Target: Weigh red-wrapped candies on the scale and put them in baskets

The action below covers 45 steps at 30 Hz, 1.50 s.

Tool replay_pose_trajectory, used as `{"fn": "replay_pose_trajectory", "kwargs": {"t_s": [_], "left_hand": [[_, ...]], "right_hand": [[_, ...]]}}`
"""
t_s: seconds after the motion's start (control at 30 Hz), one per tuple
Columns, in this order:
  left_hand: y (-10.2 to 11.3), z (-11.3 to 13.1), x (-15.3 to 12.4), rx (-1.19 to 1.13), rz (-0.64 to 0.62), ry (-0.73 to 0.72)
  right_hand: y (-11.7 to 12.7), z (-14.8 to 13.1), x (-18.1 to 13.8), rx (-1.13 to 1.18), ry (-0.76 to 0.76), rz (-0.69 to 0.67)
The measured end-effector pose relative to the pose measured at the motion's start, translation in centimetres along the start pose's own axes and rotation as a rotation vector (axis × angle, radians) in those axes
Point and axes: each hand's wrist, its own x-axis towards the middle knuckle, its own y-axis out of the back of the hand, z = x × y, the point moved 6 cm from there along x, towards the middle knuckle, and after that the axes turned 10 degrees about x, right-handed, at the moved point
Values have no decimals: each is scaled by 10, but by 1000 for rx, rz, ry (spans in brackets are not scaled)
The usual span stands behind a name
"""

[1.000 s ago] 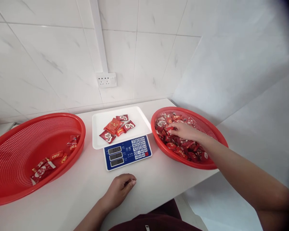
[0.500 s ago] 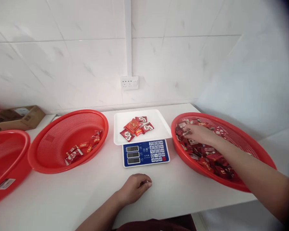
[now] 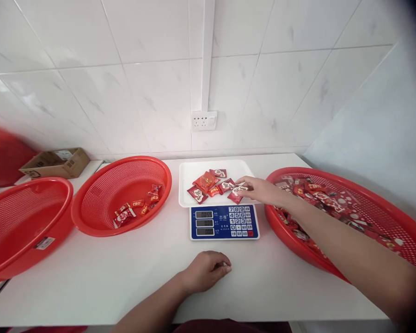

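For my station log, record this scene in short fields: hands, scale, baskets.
Right hand: at a red wrapped packet; grip unclear
Left hand: loosely curled on the white tabletop; inside hidden
Scale: blue and white electronic scale with a white rectangular tray; five other red packets beside that packet
Right basket: large, red perforated plastic, many packets inside
Middle-left basket: red perforated plastic, a few packets inside
Far-left basket: red perforated plastic, cut off by the frame

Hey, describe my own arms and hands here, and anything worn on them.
Your bare, ungloved left hand and bare, ungloved right hand show no visible rings or watch. Both forearms are uncovered, with no sleeves in sight. A dark maroon garment shows at the bottom edge.
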Motion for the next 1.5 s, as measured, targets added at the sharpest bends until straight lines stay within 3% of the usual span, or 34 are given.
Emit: {"fn": "replay_pose_trajectory", "kwargs": {"t_s": [0.13,0.33,0.5,0.63,0.77,0.9,1.0,1.07,1.27,1.5], "left_hand": [[0,0,0,16,8,-9],[-1,0,-1,39,11,-17],[-2,-2,-2,65,23,-23],[-3,-2,-1,83,22,-35],[-2,-1,-2,106,14,-46],[-3,1,-2,122,5,-72],[-5,1,-2,143,-6,-87],[-5,1,-2,145,-9,-86],[-3,1,0,103,-11,-53],[-2,-2,3,39,-5,1]], "right_hand": [[-6,-11,20,-171,138,145],[-35,-42,27,-214,324,42],[-53,-52,27,-255,366,8],[-49,-51,25,-265,378,16],[-26,-54,2,-194,388,72],[10,-41,-45,-99,142,168],[31,-14,-86,-77,-70,261],[42,12,-112,-71,-178,400],[41,85,-166,64,-409,658],[31,102,-176,49,-524,620]]}}
